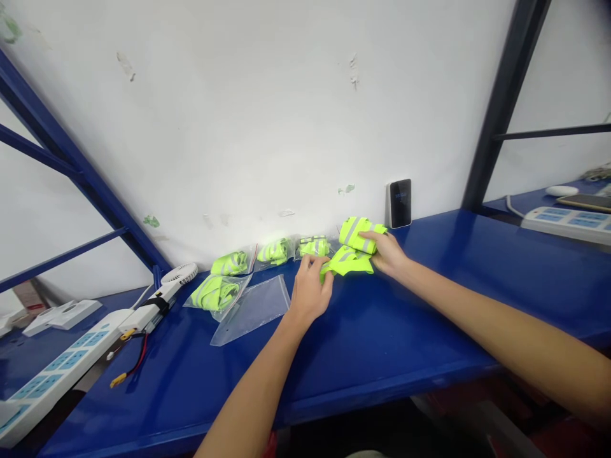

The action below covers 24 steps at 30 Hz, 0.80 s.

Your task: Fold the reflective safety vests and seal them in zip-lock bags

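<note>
Hands meet at the centre of the frame on a loose yellow-green reflective strip (347,261) lying on the blue shelf (405,331). Left hand (310,289) pinches its near end; right hand (387,251) is clamped on the folded bundle (358,230) above it. Bagged strips (217,294) and an empty clear bag (252,308) lie just left, a white fan (177,275) further left

bright, even light; wide-angle edge distortion
</note>
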Each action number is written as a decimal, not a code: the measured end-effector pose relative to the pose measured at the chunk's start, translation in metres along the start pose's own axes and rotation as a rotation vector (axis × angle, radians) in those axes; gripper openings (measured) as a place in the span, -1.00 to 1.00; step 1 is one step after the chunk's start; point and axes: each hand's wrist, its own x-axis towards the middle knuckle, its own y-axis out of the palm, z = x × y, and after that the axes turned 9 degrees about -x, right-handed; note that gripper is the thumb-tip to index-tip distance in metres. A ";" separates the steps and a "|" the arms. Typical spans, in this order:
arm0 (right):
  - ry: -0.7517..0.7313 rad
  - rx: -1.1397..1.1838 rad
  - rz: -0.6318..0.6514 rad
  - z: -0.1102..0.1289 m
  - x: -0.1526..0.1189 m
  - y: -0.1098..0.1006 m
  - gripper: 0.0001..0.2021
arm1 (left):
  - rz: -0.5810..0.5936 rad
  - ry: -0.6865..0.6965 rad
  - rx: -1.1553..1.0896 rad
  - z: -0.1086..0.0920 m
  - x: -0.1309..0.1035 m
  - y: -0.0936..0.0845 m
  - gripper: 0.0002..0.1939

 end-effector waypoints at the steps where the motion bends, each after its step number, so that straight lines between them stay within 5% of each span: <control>1: -0.011 -0.013 0.013 -0.002 0.000 0.000 -0.74 | -0.010 0.011 0.016 0.001 0.000 -0.001 -0.69; 6: -0.035 -0.071 0.060 -0.009 -0.006 0.001 -0.72 | -0.094 0.069 0.032 0.005 0.000 -0.002 -0.65; 10: -0.027 -0.047 0.071 -0.005 -0.012 0.005 -0.74 | -0.195 -0.117 -0.129 0.008 0.004 -0.002 -0.54; 16: -0.033 0.002 0.102 -0.002 -0.016 0.009 -0.75 | -0.233 -0.602 -0.573 0.021 0.011 0.003 -0.64; 20: -0.017 0.013 0.108 -0.004 -0.016 0.010 -0.71 | -0.236 -0.645 -0.957 0.016 0.011 0.008 -0.72; 24: 0.001 0.023 0.119 0.000 -0.015 0.010 -0.68 | -0.226 -0.643 -1.111 0.009 0.009 0.009 -0.64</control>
